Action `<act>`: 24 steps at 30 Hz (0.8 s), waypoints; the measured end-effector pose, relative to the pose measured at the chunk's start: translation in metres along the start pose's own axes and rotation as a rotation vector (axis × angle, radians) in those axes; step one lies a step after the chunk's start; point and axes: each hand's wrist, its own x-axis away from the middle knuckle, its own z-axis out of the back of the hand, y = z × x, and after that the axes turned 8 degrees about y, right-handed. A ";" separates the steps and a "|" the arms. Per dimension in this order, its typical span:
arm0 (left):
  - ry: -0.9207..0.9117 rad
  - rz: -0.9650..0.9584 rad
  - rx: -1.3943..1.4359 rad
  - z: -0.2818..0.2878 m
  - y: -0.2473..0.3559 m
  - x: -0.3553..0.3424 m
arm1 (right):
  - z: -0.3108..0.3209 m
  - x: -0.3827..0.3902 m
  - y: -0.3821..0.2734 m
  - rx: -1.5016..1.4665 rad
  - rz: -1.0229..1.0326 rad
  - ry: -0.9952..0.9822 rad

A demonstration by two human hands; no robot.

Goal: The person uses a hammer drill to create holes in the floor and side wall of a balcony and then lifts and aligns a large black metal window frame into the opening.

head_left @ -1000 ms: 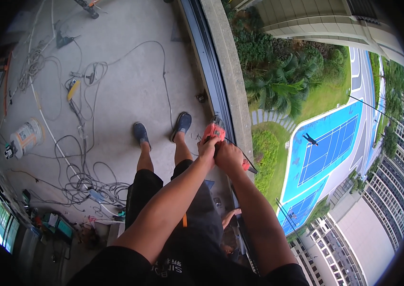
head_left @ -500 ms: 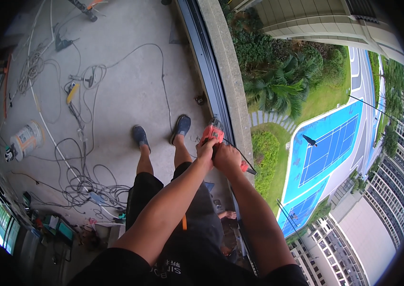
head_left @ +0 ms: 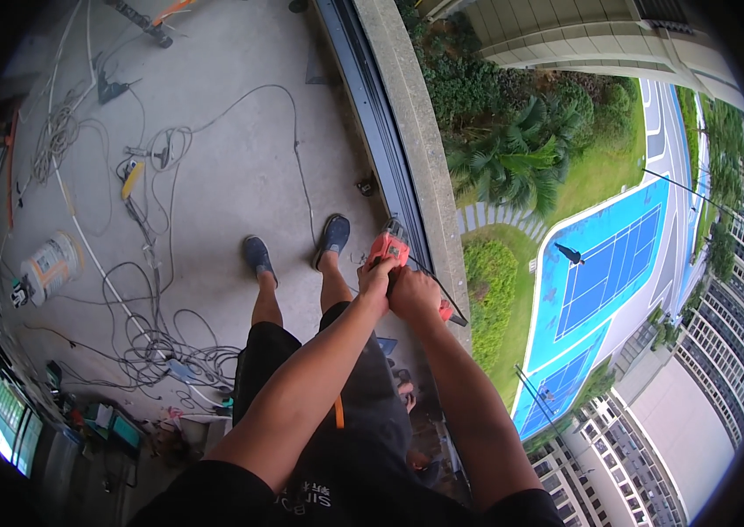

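Both of my hands are closed on a red and black power drill (head_left: 391, 247) with a cord, held low beside the dark metal window track (head_left: 380, 114). My left hand (head_left: 375, 278) wraps the drill's near side. Against it, my right hand (head_left: 414, 293) grips the rear handle, and a red end of the tool shows past its wrist. The drill's dark front end points away from me over the track's inner edge. Its tip and any bit are too small to make out.
Beyond the concrete ledge (head_left: 429, 132) is a drop to greenery and a blue sports court (head_left: 604, 272). Tangled cables (head_left: 157, 347), a white bucket (head_left: 51, 268) and a dark drill (head_left: 111, 88) lie on the left floor. Another person's hand (head_left: 406, 391) shows beside my right forearm.
My hands and the drill stay nearly in place, with only a slight shift left in view. The other person's hand has moved left and changed its pose.
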 end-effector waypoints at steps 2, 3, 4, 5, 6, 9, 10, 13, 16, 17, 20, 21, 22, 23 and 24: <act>-0.019 -0.002 0.010 0.001 0.002 0.002 | -0.001 -0.001 0.001 -0.007 0.000 -0.003; -0.040 -0.004 0.022 0.001 0.004 0.003 | -0.002 -0.001 0.002 -0.011 0.001 -0.005; -0.041 -0.003 0.019 0.000 0.005 0.004 | -0.003 -0.002 0.003 -0.014 -0.002 -0.005; -0.062 0.004 0.035 0.000 0.004 0.001 | -0.002 -0.002 0.002 -0.008 0.001 -0.002; -0.082 0.012 0.050 0.000 0.003 -0.001 | -0.001 -0.003 0.002 -0.001 0.004 0.000; -0.047 0.034 0.066 0.001 0.001 -0.005 | 0.005 -0.002 -0.001 0.013 0.017 -0.020; -0.046 0.034 0.066 0.001 0.001 -0.007 | 0.006 -0.003 -0.002 0.013 0.018 -0.021; -0.002 0.058 0.069 0.000 -0.003 -0.012 | 0.008 -0.005 -0.001 0.008 0.017 -0.025; -0.092 0.051 0.088 0.002 -0.005 -0.018 | 0.011 -0.006 -0.002 0.013 0.029 -0.033; -0.095 0.070 0.092 0.002 -0.006 -0.023 | 0.011 -0.006 -0.002 0.013 0.028 -0.022; -0.083 0.091 0.096 0.002 -0.009 -0.029 | 0.009 -0.008 -0.001 0.013 0.034 0.002; -0.067 0.094 0.092 0.001 -0.008 -0.027 | 0.007 -0.009 0.000 0.010 0.036 0.015; -0.067 0.096 0.092 0.001 -0.008 -0.024 | 0.005 -0.009 0.001 0.011 0.035 0.013; -0.066 0.083 0.090 0.001 -0.006 -0.022 | 0.008 -0.008 0.000 0.012 0.034 0.004; -0.065 0.070 0.089 0.000 -0.004 -0.019 | 0.009 -0.008 -0.001 0.013 0.032 -0.005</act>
